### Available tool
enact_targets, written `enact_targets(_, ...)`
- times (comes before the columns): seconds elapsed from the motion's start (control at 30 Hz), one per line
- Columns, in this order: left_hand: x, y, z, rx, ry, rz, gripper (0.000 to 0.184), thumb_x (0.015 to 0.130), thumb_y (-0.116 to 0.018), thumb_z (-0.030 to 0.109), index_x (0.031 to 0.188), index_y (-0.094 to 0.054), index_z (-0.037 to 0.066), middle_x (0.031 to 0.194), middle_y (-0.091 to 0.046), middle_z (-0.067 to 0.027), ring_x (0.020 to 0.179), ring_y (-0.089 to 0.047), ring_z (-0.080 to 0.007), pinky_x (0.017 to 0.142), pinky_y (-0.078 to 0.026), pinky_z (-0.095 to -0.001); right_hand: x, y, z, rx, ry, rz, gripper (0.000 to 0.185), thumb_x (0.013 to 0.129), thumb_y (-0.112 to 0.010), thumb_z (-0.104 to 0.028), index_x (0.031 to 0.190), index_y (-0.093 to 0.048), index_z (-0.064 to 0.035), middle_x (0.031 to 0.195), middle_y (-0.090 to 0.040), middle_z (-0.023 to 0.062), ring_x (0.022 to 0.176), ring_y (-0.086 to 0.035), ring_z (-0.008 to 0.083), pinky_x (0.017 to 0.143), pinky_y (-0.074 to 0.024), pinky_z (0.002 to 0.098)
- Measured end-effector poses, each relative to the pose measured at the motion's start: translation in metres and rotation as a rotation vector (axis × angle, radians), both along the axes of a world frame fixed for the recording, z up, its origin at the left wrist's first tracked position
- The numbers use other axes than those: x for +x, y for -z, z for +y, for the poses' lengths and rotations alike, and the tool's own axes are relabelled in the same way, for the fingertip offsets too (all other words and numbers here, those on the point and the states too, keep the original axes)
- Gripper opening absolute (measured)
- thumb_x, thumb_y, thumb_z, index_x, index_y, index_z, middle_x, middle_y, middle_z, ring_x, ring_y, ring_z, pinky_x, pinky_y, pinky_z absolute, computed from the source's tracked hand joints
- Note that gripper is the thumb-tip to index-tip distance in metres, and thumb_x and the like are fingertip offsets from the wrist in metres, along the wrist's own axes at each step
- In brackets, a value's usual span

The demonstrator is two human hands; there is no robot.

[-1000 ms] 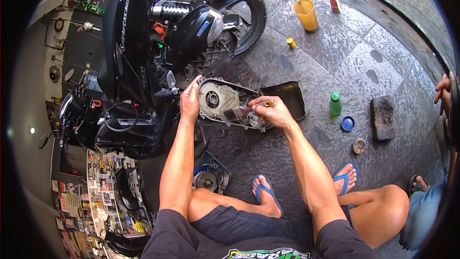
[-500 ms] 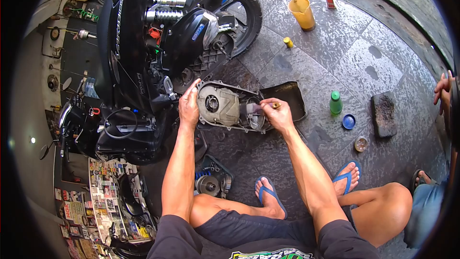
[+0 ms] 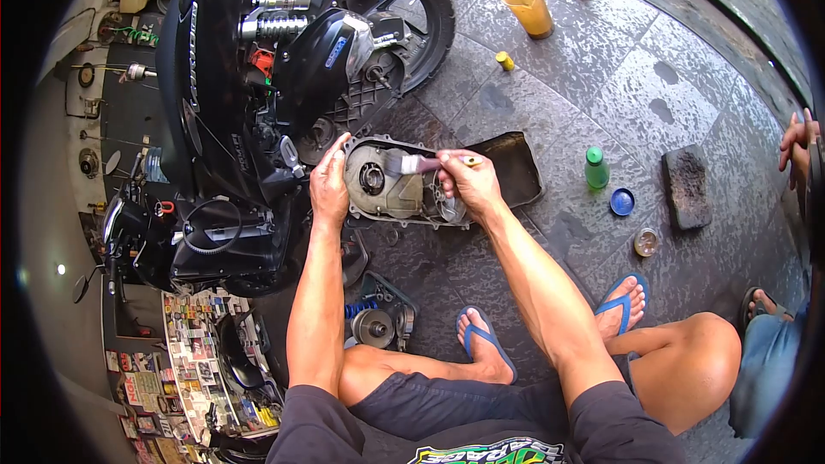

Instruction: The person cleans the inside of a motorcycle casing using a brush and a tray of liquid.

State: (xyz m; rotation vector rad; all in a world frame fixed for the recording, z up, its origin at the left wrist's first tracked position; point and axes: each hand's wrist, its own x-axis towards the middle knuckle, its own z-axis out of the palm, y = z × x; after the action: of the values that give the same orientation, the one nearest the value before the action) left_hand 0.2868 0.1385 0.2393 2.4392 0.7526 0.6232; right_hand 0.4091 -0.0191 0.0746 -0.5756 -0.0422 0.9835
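Observation:
A grey metal engine cover (image 3: 397, 191) lies over one end of a dark open tray (image 3: 518, 174) on the floor. My left hand (image 3: 330, 182) grips the cover's left end, with the thumb side along its rim. My right hand (image 3: 470, 182) is closed around the handle of a paint brush (image 3: 414, 165). The brush's bristles point left and lie over the cover's upper middle, beside its round opening. The cover's lower right part is partly hidden behind my right hand.
A black scooter (image 3: 215, 103) stands at upper left. To the right are a yellow jug (image 3: 528, 9), a green bottle (image 3: 596, 168), a blue lid (image 3: 622, 201), a small jar (image 3: 646, 242) and a dark block (image 3: 686, 187). Another person's hand (image 3: 799, 142) shows at the right edge.
The brush has moved left from the cover's right part toward the round opening, and my right hand has moved with it. My left hand keeps its hold. The whole view has shifted slightly.

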Motion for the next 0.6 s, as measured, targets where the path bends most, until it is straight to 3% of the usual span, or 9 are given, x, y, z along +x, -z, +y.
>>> enact_targets(0.13, 0.0, 0.002, 0.006, -0.02, 0.008, -0.008, 0.043, 0.105, -0.048, 0.032, 0.131, -0.064, 0.002, 0.128, -0.068, -0.0128, 0.122, -0.06, -0.0196, 0.106, -0.041, -0.0319, 0.002, 0.047, -0.011, -0.336, 0.147, -0.154, 0.015, 0.095, -0.069, -0.019, 0.098, -0.069, -0.0036, 0.069, -0.063, 0.0011, 0.053, -0.055, 0.0067, 0.045, -0.0446, 0.022)
enact_targets(0.2, 0.002, 0.004, 0.01, -0.01, 0.012, -0.023, 0.043, 0.105, -0.048, 0.032, 0.131, -0.064, 0.001, 0.127, -0.068, -0.0126, 0.122, -0.06, -0.0198, 0.106, -0.041, -0.0318, 0.001, 0.047, -0.017, -0.244, 0.188, -0.098, 0.016, 0.094, -0.069, -0.018, 0.101, -0.069, -0.0036, 0.068, -0.063, 0.0007, 0.053, -0.055, 0.0066, 0.046, -0.0451, 0.0217)
enact_targets(0.27, 0.0, 0.004, 0.011, -0.033, 0.002, -0.012, 0.043, 0.105, -0.048, 0.031, 0.131, -0.064, 0.001, 0.128, -0.068, -0.0125, 0.122, -0.059, -0.0197, 0.106, -0.041, -0.0316, 0.002, 0.04, -0.022, -0.088, 0.057, -0.056, 0.013, 0.094, -0.068, -0.016, 0.097, -0.069, -0.0034, 0.069, -0.063, 0.0008, 0.054, -0.055, 0.0059, 0.046, -0.0451, 0.0214)
enact_targets(0.33, 0.002, 0.002, 0.004, -0.014, -0.008, -0.018, 0.041, 0.105, -0.047, 0.029, 0.131, -0.064, 0.001, 0.129, -0.068, -0.0126, 0.123, -0.06, -0.0199, 0.107, -0.041, -0.0317, 0.005, 0.056, -0.022, -0.25, -0.021, -0.19, 0.018, 0.091, -0.069, -0.019, 0.097, -0.072, -0.0022, 0.07, -0.066, 0.0028, 0.058, -0.059, 0.0087, 0.052, -0.0488, 0.0248)
enact_targets(0.4, 0.003, 0.0, 0.003, -0.008, 0.004, -0.005, 0.04, 0.105, -0.047, 0.026, 0.131, -0.064, 0.001, 0.129, -0.068, -0.0128, 0.123, -0.06, -0.0201, 0.107, -0.041, -0.0318, 0.001, 0.076, -0.017, -0.623, 0.267, -0.58, 0.023, 0.088, -0.069, -0.022, 0.097, -0.074, -0.0015, 0.073, -0.07, 0.0057, 0.065, -0.064, 0.0115, 0.061, -0.0516, 0.0285)
enact_targets(0.43, 0.004, 0.0, 0.001, -0.01, -0.001, -0.013, 0.04, 0.104, -0.046, 0.024, 0.131, -0.064, 0.001, 0.129, -0.068, -0.0128, 0.122, -0.06, -0.0201, 0.107, -0.041, -0.0318, 0.002, 0.076, -0.024, -0.651, 0.231, -0.555, 0.027, 0.085, -0.069, -0.025, 0.097, -0.075, -0.0016, 0.076, -0.072, 0.0069, 0.07, -0.066, 0.0128, 0.069, -0.0525, 0.0302)
enact_targets(0.47, 0.004, 0.0, -0.001, -0.033, -0.018, -0.016, 0.04, 0.104, -0.046, 0.024, 0.131, -0.064, 0.0, 0.128, -0.068, -0.0129, 0.121, -0.061, -0.02, 0.106, -0.042, -0.0317, 0.001, 0.081, -0.024, -0.647, 0.238, -0.578, 0.024, 0.088, -0.069, -0.023, 0.099, -0.075, -0.0022, 0.073, -0.071, 0.0059, 0.065, -0.064, 0.0113, 0.061, -0.051, 0.0289)
enact_targets(0.53, 0.005, -0.002, -0.003, -0.015, -0.026, 0.003, 0.039, 0.104, -0.047, 0.023, 0.13, -0.064, 0.0, 0.127, -0.068, -0.0134, 0.12, -0.061, -0.02, 0.104, -0.043, -0.0318, -0.003, 0.08, -0.028, -0.376, 0.215, -0.235, 0.021, 0.09, -0.068, -0.021, 0.1, -0.074, -0.0032, 0.071, -0.069, 0.0046, 0.059, -0.06, 0.0092, 0.054, -0.0473, 0.0264)
enact_targets(0.6, 0.007, -0.002, -0.004, -0.012, -0.022, -0.012, 0.038, 0.104, -0.047, 0.022, 0.13, -0.064, 0.0, 0.127, -0.068, -0.0136, 0.119, -0.062, -0.0203, 0.104, -0.044, -0.0318, -0.005, 0.066, -0.028, -0.289, 0.187, -0.191, 0.02, 0.091, -0.068, -0.02, 0.1, -0.074, -0.0036, 0.07, -0.068, 0.0038, 0.057, -0.059, 0.0082, 0.051, -0.0452, 0.025)
